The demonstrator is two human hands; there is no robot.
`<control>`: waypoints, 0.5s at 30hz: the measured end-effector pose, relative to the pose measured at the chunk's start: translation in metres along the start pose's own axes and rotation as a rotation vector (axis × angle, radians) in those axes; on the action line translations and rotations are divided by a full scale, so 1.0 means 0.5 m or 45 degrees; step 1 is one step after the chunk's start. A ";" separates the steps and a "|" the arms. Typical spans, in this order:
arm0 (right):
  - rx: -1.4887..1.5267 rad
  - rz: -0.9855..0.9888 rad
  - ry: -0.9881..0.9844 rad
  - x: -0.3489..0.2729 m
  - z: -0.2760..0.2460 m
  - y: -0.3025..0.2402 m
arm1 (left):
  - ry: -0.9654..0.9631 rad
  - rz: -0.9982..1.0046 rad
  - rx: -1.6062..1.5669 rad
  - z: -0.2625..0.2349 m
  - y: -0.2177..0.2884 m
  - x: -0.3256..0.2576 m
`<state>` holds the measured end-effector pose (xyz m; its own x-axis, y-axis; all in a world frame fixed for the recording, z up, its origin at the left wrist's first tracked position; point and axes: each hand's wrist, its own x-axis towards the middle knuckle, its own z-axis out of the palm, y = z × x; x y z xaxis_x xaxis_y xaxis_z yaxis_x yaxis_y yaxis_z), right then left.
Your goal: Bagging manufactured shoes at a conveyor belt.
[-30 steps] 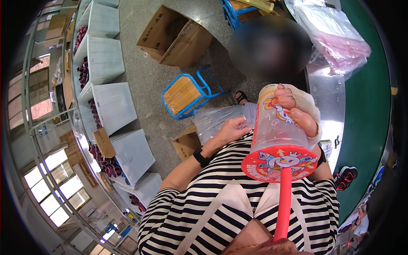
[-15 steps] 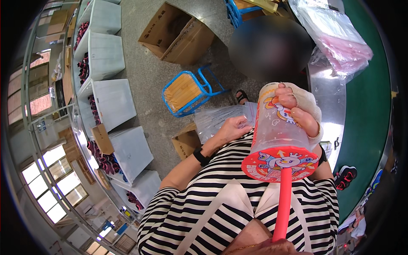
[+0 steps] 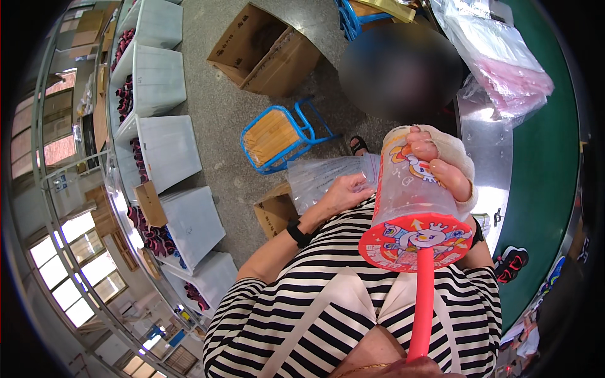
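In front of my chest, my right hand (image 3: 446, 165), in an off-white fingerless glove, is wrapped round a translucent drink cup (image 3: 413, 198). The cup is tilted, its red printed lid (image 3: 416, 242) toward me. A thick red straw (image 3: 421, 302) runs from the lid to the lower edge by my mouth. My left hand (image 3: 343, 192), with a black band on the wrist, is at my waist, fingers curled at the edge of a clear plastic bag (image 3: 309, 179). Part of its grip is hidden against the bag and my striped top.
White bins (image 3: 167, 151) of dark and pink items line the left. A wooden-seated blue stool (image 3: 272, 138), an open carton (image 3: 271, 60) and a smaller carton (image 3: 275, 211) stand on the floor. A blurred person (image 3: 400, 72) is ahead. Plastic bags (image 3: 504, 69) and a shoe (image 3: 512, 263) lie along the green belt (image 3: 545, 170).
Almost nothing differs. The cup and my right hand have dipped very slightly; my left hand stays at the plastic bag.
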<state>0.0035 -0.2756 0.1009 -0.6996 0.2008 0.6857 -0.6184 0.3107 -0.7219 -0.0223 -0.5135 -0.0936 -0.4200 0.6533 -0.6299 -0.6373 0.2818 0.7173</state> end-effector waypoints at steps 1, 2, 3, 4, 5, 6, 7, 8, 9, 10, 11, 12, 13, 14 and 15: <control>-0.003 -0.006 -0.002 -0.003 -0.001 0.001 | 0.000 -0.013 -0.011 -0.001 -0.002 0.003; -0.019 0.022 -0.025 -0.006 -0.004 0.001 | 0.001 -0.024 -0.022 -0.003 -0.004 0.004; -0.035 0.047 -0.050 -0.009 -0.005 0.000 | 0.002 -0.032 -0.033 -0.003 -0.006 0.000; -0.037 0.031 -0.053 -0.012 -0.003 0.004 | 0.005 -0.035 -0.041 -0.004 -0.009 -0.001; 0.017 0.083 -0.054 -0.019 -0.002 0.007 | 0.003 -0.040 -0.052 0.005 0.008 -0.004; 0.072 0.133 -0.056 -0.024 0.000 0.006 | -0.002 0.003 0.036 0.007 0.027 -0.015; 0.059 0.117 -0.061 -0.026 -0.001 0.001 | -0.012 0.021 0.038 0.021 0.070 -0.027; 0.090 0.226 -0.066 -0.030 -0.001 -0.005 | -0.055 0.157 0.268 0.034 0.111 -0.042; 0.129 0.333 -0.075 -0.032 0.002 -0.006 | -0.086 0.292 0.499 0.046 0.146 -0.057; 0.026 0.245 -0.063 -0.036 0.008 -0.002 | -0.040 0.334 0.490 0.061 0.170 -0.075; 0.030 0.230 -0.071 -0.031 0.009 0.001 | -0.030 0.347 0.490 0.060 0.169 -0.074; -0.006 0.199 -0.070 -0.026 0.011 0.005 | -0.040 0.345 0.496 0.056 0.162 -0.069; -0.044 0.172 -0.068 -0.022 0.014 0.003 | -0.053 0.338 0.501 0.051 0.154 -0.067; -0.075 0.246 -0.050 -0.024 0.014 -0.002 | -0.079 0.363 0.486 0.043 0.140 -0.062; -0.066 0.244 -0.056 -0.024 0.016 -0.001 | -0.069 0.364 0.483 0.038 0.129 -0.054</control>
<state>0.0092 -0.2858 0.0924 -0.8184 0.2208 0.5306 -0.4538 0.3182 -0.8323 -0.0396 -0.4995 -0.0249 -0.5033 0.7748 -0.3825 -0.2159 0.3158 0.9239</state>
